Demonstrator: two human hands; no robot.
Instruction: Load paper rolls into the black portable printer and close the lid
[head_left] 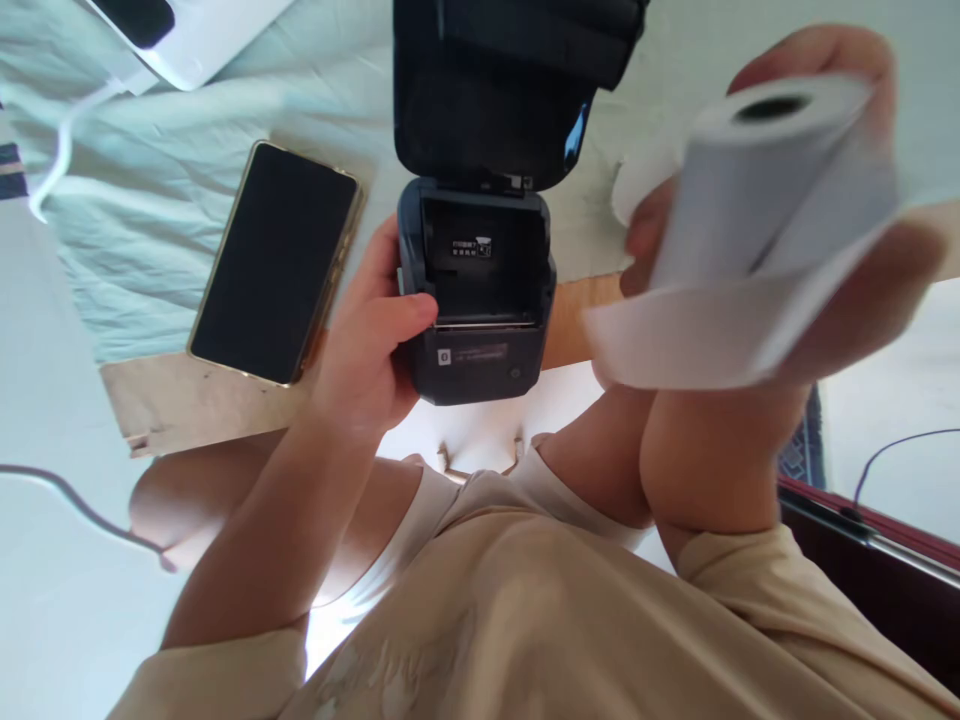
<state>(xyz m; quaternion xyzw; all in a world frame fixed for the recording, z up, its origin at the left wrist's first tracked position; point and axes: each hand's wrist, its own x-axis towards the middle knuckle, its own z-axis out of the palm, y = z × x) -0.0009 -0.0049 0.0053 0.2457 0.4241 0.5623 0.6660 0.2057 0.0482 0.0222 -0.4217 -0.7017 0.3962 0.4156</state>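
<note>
Through the head camera I have the dark label printer at the middle of my view, held up at the near edge of the table; I can't tell whether its underside touches the tabletop. Its lid is swung open toward the far edge, so I look straight down into the bay, where a small sticker with white print sits on the far wall. A thin metal strip runs along the bay's near lip.

My left hand is clamped on the printer's left side, the thumb over the rim of the bay. My right hand grips a white paper roll, raised to the right of the printer and well apart from it. The roll is tilted, its core hole facing up toward me, and a loose tail of paper sweeps round toward the printer; both are blurred. Beyond my right fingers a bit of something white shows, mostly hidden.

Left of the printer, a dark-screened phone lies near the table's near-left corner, partly on the pale green cloth and partly over the bare wood. Toward the far-left corner I see part of a white device, with a white cable beside it.
</note>
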